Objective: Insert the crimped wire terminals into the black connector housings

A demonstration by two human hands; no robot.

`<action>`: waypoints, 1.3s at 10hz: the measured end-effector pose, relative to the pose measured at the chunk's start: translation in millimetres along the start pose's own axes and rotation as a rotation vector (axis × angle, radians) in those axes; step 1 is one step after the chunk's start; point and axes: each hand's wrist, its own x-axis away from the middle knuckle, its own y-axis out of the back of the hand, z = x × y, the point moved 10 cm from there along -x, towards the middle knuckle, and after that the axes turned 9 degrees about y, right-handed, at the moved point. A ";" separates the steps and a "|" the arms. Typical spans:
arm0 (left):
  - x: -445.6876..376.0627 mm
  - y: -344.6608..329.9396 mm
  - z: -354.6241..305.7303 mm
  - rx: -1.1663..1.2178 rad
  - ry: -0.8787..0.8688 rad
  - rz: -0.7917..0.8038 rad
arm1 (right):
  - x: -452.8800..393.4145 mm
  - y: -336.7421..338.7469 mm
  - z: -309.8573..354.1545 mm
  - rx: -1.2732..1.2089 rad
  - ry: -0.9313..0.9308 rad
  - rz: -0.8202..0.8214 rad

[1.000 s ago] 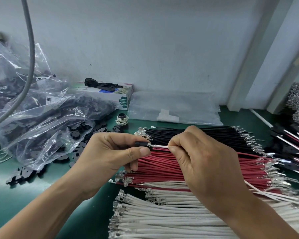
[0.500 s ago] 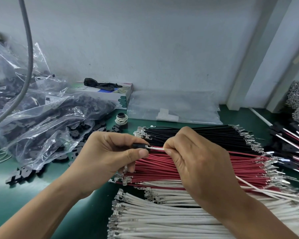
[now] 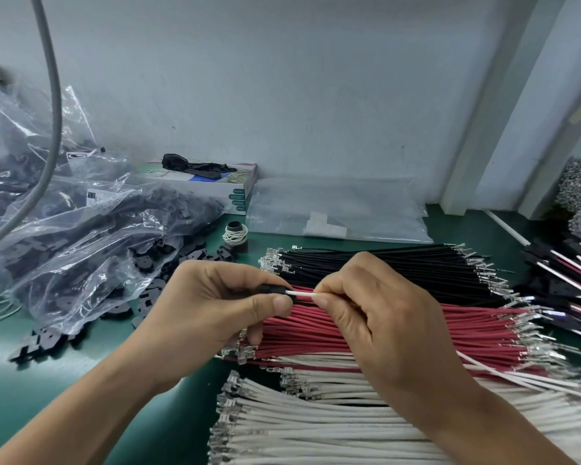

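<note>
My left hand [image 3: 212,307] pinches a small black connector housing [image 3: 277,290] between thumb and fingers. My right hand [image 3: 376,317] pinches a white wire [image 3: 303,293] whose left end sits inside the housing; its tail runs out under my palm to the right. Below the hands lie three bundles of crimped wires on the green mat: black wires [image 3: 399,266], red wires [image 3: 467,333] and white wires [image 3: 316,427], with metal terminals at their ends.
Clear bags of black housings [image 3: 91,243] fill the left, with loose housings [image 3: 47,344] spilled in front. A flat box [image 3: 215,186] and an empty bag [image 3: 342,209] lie by the wall. Finished wired housings [image 3: 564,273] are stacked right. A grey cable [image 3: 52,105] hangs top left.
The white wire's metal terminal has gone into the black housing; only white insulation shows between my hands now. Both hands stayed close together in the same spot.
</note>
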 end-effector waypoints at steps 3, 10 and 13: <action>4.6 -11.9 -1.4 -0.006 -0.054 0.082 | 5.5 -2.9 15.6 0.099 0.158 -0.034; 5.9 90.9 -12.6 -0.666 -0.072 -0.445 | -21.5 116.2 -58.4 -0.102 -0.274 -0.368; -44.1 162.5 116.4 -1.193 0.051 -0.278 | 45.2 248.2 -145.1 0.719 -0.423 -0.081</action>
